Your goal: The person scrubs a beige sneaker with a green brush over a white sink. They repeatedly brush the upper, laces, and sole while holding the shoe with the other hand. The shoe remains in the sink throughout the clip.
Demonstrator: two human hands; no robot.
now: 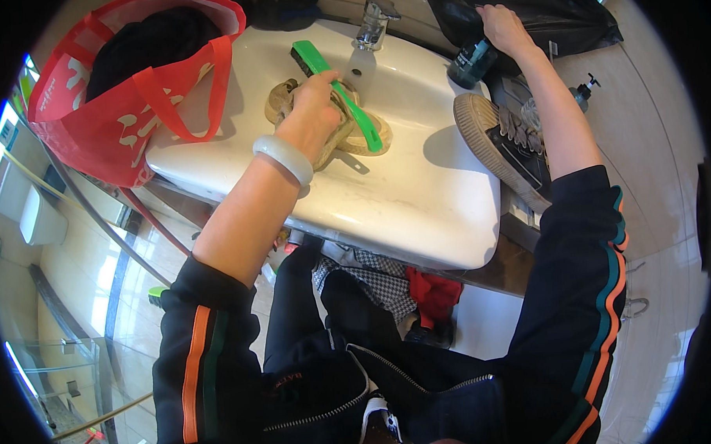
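My left hand (312, 115) is over the white ceramic sink (414, 214), its fingers closed around a green-handled scrub brush (357, 116). The brush's dark bristles are at the far end. Under that hand a tan, soiled shoe (335, 149) lies in the basin, its shape partly covered by the hand and brush. At the sink's far right corner, my right hand (504, 29) grips the top of a dark bottle (473, 62) bearing writing; the fingers hide most of the top. A black shoe with grey laces and a dirty tan rubber sole (476, 141) leans on the sink's right rim.
A chrome faucet (375, 24) rises at the back. The red bag (117, 130) holding dark cloth overlaps the left rim. Behind the bottle is a black plastic bag (560, 24); a small pump bottle (583, 91) stands at right. Clothes, including a red cloth (431, 295), are below the sink.
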